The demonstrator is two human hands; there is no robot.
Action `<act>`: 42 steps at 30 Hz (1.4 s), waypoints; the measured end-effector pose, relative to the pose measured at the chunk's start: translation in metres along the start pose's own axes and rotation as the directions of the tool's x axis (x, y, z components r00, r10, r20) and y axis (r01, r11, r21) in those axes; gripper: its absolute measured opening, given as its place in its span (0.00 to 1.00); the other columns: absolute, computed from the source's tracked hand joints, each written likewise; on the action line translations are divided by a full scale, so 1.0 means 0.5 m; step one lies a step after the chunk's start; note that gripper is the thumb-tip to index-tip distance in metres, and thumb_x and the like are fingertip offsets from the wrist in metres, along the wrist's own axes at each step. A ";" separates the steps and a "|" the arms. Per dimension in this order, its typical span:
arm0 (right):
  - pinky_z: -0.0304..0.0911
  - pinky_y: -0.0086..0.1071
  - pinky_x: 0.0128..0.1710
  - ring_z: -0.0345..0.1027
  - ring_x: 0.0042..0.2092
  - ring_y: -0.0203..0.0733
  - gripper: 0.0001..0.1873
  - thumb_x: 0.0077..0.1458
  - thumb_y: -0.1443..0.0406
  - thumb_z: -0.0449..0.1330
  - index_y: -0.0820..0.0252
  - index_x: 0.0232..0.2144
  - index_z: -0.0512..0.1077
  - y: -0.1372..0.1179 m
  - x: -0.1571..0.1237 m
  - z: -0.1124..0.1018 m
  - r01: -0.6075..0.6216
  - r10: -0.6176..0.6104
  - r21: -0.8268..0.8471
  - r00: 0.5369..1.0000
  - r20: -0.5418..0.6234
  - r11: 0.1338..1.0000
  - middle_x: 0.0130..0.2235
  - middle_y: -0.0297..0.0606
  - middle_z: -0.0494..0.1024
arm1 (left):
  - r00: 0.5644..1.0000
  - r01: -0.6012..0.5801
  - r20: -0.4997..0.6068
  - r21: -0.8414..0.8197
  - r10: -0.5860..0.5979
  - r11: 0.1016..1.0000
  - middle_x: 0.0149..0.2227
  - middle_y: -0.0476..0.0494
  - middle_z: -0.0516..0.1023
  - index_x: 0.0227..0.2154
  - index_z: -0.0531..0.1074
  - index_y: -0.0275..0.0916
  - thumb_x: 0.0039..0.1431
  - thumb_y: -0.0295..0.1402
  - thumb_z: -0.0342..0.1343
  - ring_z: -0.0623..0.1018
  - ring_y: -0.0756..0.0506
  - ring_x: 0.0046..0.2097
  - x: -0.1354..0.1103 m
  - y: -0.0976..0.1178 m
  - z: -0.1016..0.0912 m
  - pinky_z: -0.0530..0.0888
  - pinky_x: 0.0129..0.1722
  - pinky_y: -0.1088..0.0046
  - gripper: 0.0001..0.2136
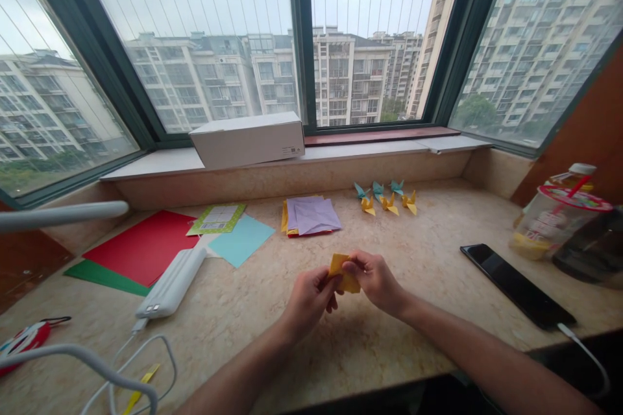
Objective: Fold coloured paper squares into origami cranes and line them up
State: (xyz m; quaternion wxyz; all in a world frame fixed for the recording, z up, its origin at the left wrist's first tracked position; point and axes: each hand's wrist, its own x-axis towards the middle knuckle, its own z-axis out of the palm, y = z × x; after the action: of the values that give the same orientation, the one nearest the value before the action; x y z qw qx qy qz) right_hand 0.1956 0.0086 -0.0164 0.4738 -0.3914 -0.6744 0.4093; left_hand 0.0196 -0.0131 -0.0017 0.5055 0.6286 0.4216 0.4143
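A small folded piece of yellow paper (342, 270) is held just above the marble desk (399, 324), in front of me. My left hand (309, 298) pinches its left side with closed fingers. My right hand (377, 280) grips its right side, fingers curled over the top edge. Further back lies a stack of lilac and yellow paper squares (311, 215). Several folded paper cranes (387, 198), teal and yellow, stand in a row behind it.
Red (143, 246), green (100, 274) and light blue (242, 240) sheets lie at the left, with a white power bank (171, 282) and cable. A black phone (516, 283) lies at the right beside a plastic cup (555, 220). A white box (248, 138) sits on the window sill.
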 end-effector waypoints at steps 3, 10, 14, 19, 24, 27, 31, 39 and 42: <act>0.59 0.26 0.22 0.63 0.24 0.35 0.18 0.57 0.52 0.60 0.60 0.27 0.71 0.004 0.000 0.003 -0.004 0.003 -0.021 1.000 -0.013 1.000 0.22 0.31 0.70 | 1.000 -0.017 0.006 0.018 0.017 1.000 0.19 0.50 0.71 0.24 0.71 0.34 0.59 0.42 0.56 0.71 0.53 0.18 0.000 -0.001 0.000 0.66 0.17 0.80 0.15; 0.69 0.35 0.40 0.71 0.39 0.42 0.32 0.49 0.54 0.68 0.57 0.54 0.68 -0.007 0.010 -0.014 0.210 -0.197 -0.172 0.976 0.088 0.963 0.45 0.42 0.76 | 0.996 0.086 -0.012 -0.094 -0.087 0.992 0.18 0.52 0.71 0.28 0.69 0.35 0.55 0.46 0.60 0.71 0.52 0.16 0.010 -0.010 -0.013 0.64 0.13 0.81 0.17; 0.69 0.37 0.44 0.72 0.42 0.43 0.20 0.59 0.58 0.60 0.54 0.53 0.69 -0.008 0.009 -0.016 0.277 -0.263 -0.231 0.961 0.089 0.933 0.44 0.42 0.77 | 0.996 0.080 -0.018 -0.130 -0.083 0.988 0.23 0.49 0.75 0.29 0.68 0.35 0.55 0.49 0.60 0.73 0.52 0.17 0.014 -0.014 -0.019 0.66 0.14 0.80 0.19; 0.71 0.33 0.37 0.74 0.39 0.42 0.15 0.66 0.61 0.49 0.55 0.51 0.68 0.002 0.009 -0.011 0.133 -0.134 -0.090 0.991 -0.007 0.987 0.41 0.41 0.78 | 0.999 0.039 -0.027 -0.130 -0.043 0.991 0.24 0.47 0.76 0.29 0.69 0.34 0.59 0.51 0.53 0.73 0.52 0.18 0.014 -0.012 -0.018 0.67 0.16 0.80 0.21; 0.68 0.42 0.50 0.70 0.50 0.46 0.13 0.64 0.68 0.51 0.54 0.46 0.72 0.002 0.016 -0.023 0.344 -0.365 -0.356 0.931 0.010 0.869 0.50 0.44 0.74 | 0.998 -0.011 -0.068 -0.144 0.001 0.990 0.22 0.46 0.75 0.30 0.70 0.33 0.61 0.52 0.50 0.75 0.49 0.20 0.011 -0.001 -0.017 0.70 0.17 0.77 0.23; 0.61 0.49 0.55 0.61 0.59 0.51 0.18 0.61 0.73 0.52 0.52 0.48 0.73 -0.009 0.014 -0.033 0.476 -0.479 -0.567 0.864 0.157 0.672 0.59 0.46 0.66 | 0.997 -0.020 -0.082 -0.157 0.007 0.987 0.24 0.44 0.76 0.33 0.71 0.32 0.62 0.51 0.50 0.78 0.47 0.22 0.012 0.000 -0.017 0.72 0.19 0.75 0.22; 0.55 0.49 0.57 0.65 0.54 0.49 0.19 0.60 0.73 0.54 0.55 0.52 0.70 -0.025 0.005 -0.033 0.584 -0.489 -0.620 0.802 0.343 0.524 0.52 0.45 0.74 | 0.995 -0.026 -0.097 -0.162 0.010 0.987 0.26 0.41 0.78 0.32 0.71 0.32 0.62 0.50 0.51 0.79 0.46 0.24 0.015 -0.005 -0.019 0.73 0.21 0.74 0.22; 0.57 0.44 0.50 0.70 0.41 0.42 0.12 0.63 0.69 0.55 0.59 0.49 0.72 -0.023 0.002 -0.023 0.645 -0.593 -0.651 0.724 0.353 0.401 0.37 0.40 0.78 | 0.995 0.007 -0.097 -0.201 -0.027 0.980 0.27 0.40 0.79 0.32 0.71 0.32 0.62 0.51 0.50 0.79 0.46 0.25 0.016 0.002 -0.019 0.74 0.22 0.73 0.23; 0.57 0.43 0.49 0.70 0.40 0.42 0.10 0.63 0.71 0.55 0.58 0.44 0.73 -0.021 0.002 -0.023 0.638 -0.617 -0.638 0.724 0.308 0.431 0.36 0.39 0.77 | 0.996 0.038 -0.068 -0.256 -0.058 0.966 0.28 0.39 0.80 0.34 0.71 0.31 0.61 0.52 0.49 0.80 0.45 0.25 0.015 0.003 -0.017 0.74 0.22 0.73 0.24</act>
State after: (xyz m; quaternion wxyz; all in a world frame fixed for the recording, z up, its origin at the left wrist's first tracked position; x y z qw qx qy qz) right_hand 0.2049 0.0080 -0.0039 0.3934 -0.2567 -0.8789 -0.0828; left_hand 0.0139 -0.0040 0.0018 0.5758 0.5321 0.3985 0.4759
